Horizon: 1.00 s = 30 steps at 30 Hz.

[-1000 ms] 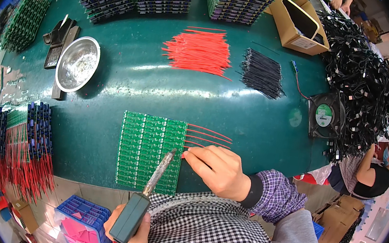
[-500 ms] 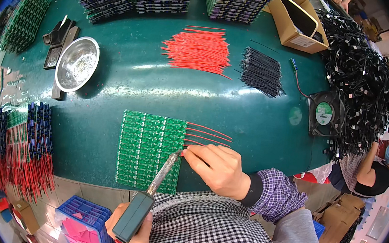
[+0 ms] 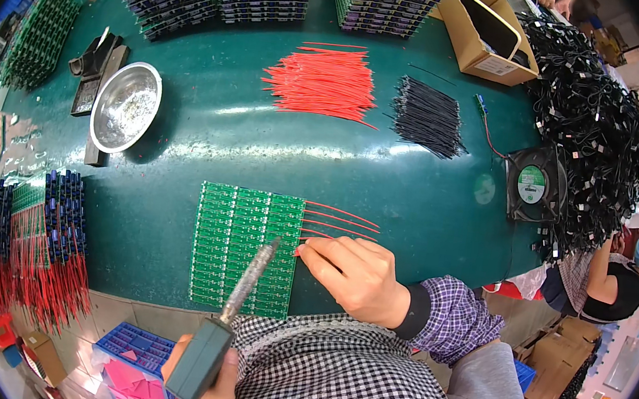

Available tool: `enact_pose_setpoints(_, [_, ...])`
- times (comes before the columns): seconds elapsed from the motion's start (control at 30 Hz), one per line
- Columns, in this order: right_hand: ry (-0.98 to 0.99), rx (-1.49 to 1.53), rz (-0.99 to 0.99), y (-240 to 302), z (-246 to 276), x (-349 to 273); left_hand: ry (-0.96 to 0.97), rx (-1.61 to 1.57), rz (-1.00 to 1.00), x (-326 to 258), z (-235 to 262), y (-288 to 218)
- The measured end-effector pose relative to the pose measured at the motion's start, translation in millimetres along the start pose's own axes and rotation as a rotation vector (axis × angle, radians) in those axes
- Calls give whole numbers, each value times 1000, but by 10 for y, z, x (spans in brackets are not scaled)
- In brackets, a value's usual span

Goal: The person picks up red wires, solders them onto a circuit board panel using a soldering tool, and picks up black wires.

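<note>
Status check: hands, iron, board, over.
Left hand grips soldering iron, tip over green circuit board panel. Right hand pinches red wire at panel's edge. Nothing blocking.

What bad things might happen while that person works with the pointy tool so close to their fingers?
The grey soldering iron in the left hand has its tip right beside the right hand, which pinches a thin red wire at the green circuit board panel; a slip might burn a fingertip. The tip hangs over the panel, so it might touch the wrong spot. The right hand might also nudge the red wires already on the panel.
</note>
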State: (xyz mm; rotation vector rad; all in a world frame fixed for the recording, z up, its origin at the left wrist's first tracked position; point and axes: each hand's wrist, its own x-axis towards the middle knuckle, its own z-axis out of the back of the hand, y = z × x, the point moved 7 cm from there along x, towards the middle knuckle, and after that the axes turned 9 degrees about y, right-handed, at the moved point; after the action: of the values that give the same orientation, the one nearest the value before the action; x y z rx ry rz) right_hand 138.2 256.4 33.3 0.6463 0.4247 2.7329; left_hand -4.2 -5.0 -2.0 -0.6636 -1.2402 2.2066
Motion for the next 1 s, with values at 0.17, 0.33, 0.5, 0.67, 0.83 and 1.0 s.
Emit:
enact_pose_setpoints(0.17, [-10, 1, 10, 32, 23, 34, -351, -173, -384, 262, 311, -372])
enact_pose_setpoints(0.33, [15, 10, -6, 13, 25, -2, -600, -53, -451, 945, 409, -929])
enact_pose_setpoints(0.5, [40, -13, -3, 31, -11, -32, -512, -179, -255, 1520, 362, -551])
enact_pose_setpoints(0.67, [-43, 16, 44, 0, 43, 3, -406, -340, -301, 1035, 274, -826])
enact_pose_setpoints(0.83, [-127, 41, 80, 71, 155, -60, -105, -334, -142, 424, 66, -462])
enact_pose_setpoints(1.0, [-23, 94, 57, 74, 53, -119, 37, -189, -8, 21, 36, -157])
